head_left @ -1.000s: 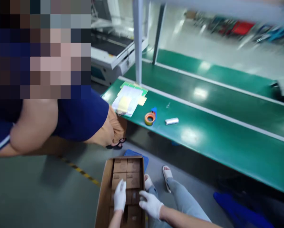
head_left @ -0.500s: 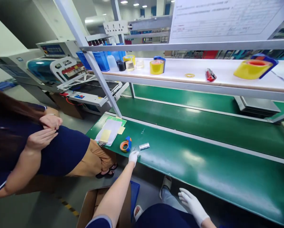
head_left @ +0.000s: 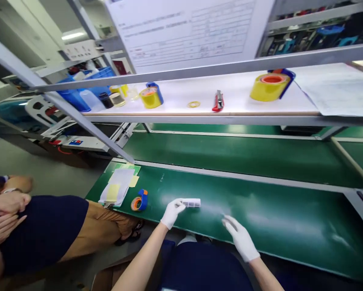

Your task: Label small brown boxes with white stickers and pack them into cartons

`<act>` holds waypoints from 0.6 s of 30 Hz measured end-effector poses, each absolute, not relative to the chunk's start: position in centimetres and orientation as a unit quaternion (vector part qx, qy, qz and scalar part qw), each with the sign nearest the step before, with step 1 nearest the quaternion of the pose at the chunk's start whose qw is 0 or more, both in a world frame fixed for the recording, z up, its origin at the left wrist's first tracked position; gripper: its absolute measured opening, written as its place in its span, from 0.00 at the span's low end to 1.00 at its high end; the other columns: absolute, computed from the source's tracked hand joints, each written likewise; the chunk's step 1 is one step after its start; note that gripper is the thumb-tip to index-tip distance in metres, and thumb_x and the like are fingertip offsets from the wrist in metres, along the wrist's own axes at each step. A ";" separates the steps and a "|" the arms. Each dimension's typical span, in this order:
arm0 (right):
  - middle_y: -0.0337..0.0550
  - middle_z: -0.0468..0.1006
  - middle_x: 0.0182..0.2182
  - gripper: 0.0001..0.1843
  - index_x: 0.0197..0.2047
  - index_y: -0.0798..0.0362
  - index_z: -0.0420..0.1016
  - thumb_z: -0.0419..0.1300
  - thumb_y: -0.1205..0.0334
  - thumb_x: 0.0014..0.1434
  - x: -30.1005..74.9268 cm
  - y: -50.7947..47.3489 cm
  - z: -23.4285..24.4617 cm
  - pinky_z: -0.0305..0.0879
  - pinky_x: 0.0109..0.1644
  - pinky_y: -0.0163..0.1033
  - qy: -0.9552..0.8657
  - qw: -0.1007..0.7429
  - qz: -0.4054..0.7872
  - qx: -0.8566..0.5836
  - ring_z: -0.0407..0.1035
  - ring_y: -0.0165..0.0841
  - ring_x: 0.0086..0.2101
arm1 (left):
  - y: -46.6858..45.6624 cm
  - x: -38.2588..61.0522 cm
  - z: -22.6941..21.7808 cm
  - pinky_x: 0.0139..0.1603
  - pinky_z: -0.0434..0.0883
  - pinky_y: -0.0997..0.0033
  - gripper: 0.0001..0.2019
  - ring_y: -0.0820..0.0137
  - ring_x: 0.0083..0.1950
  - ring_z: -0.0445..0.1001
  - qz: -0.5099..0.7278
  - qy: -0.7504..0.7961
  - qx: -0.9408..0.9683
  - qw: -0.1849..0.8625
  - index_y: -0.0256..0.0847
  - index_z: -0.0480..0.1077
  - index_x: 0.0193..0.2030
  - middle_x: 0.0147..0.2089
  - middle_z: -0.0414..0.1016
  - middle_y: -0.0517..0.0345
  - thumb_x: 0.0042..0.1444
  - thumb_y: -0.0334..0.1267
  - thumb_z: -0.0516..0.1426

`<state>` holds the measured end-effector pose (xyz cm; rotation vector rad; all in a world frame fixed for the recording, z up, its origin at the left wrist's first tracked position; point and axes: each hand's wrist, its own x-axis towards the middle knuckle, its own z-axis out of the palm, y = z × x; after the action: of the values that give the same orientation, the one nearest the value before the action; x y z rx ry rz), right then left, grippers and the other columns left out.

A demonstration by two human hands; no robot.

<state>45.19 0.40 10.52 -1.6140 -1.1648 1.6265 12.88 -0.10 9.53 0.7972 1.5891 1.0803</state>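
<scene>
My left hand point(head_left: 172, 213), in a white glove, rests on the green bench top point(head_left: 278, 218), its fingertips pinching the left end of a small silvery roll point(head_left: 192, 203) that lies flat. My right hand point(head_left: 240, 239), also gloved, hovers just over the bench near its front edge, to the right of the roll. Its fingers are spread and it holds nothing. My dark blue lap fills the bottom middle.
An orange and blue tape dispenser point(head_left: 139, 201) and a stack of papers point(head_left: 117, 188) lie left of the roll. A co-worker point(head_left: 47, 230) sits at the left. The shelf point(head_left: 230, 117) above carries yellow tape rolls point(head_left: 268, 86), a red knife point(head_left: 217, 101) and blue bins point(head_left: 75, 95).
Both hands have left the cardboard box on the floor and my view has risen to the bench. My left hand has reached the silvery roll and my right hand has come up over the bench.
</scene>
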 end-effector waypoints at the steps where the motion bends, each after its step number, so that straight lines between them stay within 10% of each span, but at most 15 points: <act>1: 0.54 0.82 0.54 0.31 0.56 0.52 0.80 0.63 0.41 0.55 44.2 1.4 12.1 0.67 0.68 0.54 -0.471 0.307 0.594 -0.576 0.75 0.49 0.57 | -0.3 14.3 10.8 0.62 0.70 0.55 0.17 0.52 0.57 0.77 0.448 0.639 0.352 0.516 0.41 0.71 0.25 0.52 0.82 0.45 0.47 0.49 0.70; 9: 0.47 0.82 0.49 0.19 0.52 0.49 0.80 0.62 0.50 0.63 42.7 4.5 21.5 0.75 0.54 0.44 -0.594 0.337 0.547 -0.485 0.77 0.40 0.47 | 1.5 20.4 20.1 0.41 0.72 0.66 0.16 0.66 0.37 0.74 0.446 0.564 0.438 0.540 0.44 0.66 0.35 0.35 0.73 0.60 0.57 0.51 0.65; 15: 0.42 0.84 0.43 0.13 0.47 0.48 0.82 0.61 0.54 0.62 43.3 3.9 24.1 0.74 0.48 0.41 -0.606 0.334 0.473 -0.546 0.77 0.37 0.40 | 2.9 20.4 24.5 0.58 0.71 0.62 0.33 0.61 0.52 0.76 0.333 0.528 0.565 0.539 0.48 0.67 0.66 0.50 0.78 0.56 0.53 0.41 0.69; 18: 0.42 0.84 0.43 0.14 0.46 0.47 0.83 0.58 0.54 0.65 43.5 3.9 25.0 0.72 0.49 0.42 -0.620 0.324 0.457 -0.550 0.77 0.38 0.41 | 3.4 20.8 25.5 0.48 0.73 0.65 0.24 0.66 0.41 0.76 0.311 0.503 0.579 0.561 0.48 0.72 0.62 0.40 0.77 0.60 0.58 0.41 0.65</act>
<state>43.50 3.91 25.05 -1.4417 -1.6255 1.1975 20.78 3.36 25.54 1.3640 1.1840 0.7333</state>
